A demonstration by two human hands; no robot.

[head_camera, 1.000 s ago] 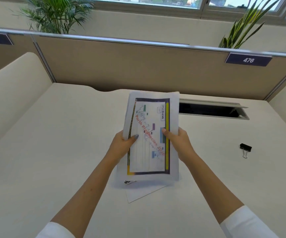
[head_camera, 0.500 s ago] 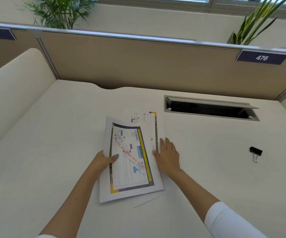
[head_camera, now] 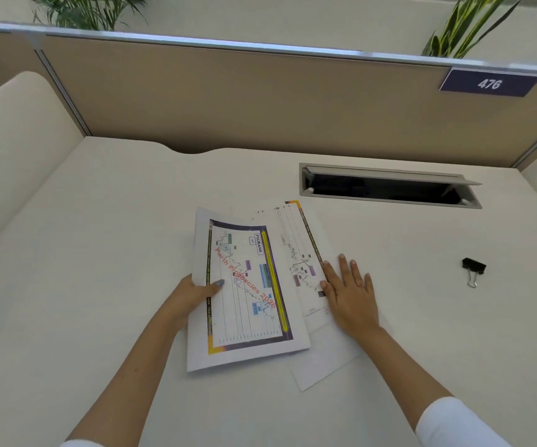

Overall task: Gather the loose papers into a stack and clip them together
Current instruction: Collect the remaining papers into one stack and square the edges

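Left hand (head_camera: 193,295) grip: pinching the top printed sheet (head_camera: 244,285) at its left long edge, thumb on top, sheet partly lifted off the desk (head_camera: 99,253). Right hand (head_camera: 349,291) grip: released, fingers flat, pressing the lower sheets (head_camera: 305,253), which lie fanned out at 3 o'clock from the top sheet. Long axes run roughly 12–6, slightly skewed from each other, so the stack isn't squared yet. Binder clip (head_camera: 472,269) sits on the desk well apart, at 3 o'clock from the right hand. The right hand is the nearer one for the clip; I'd align the edges first.
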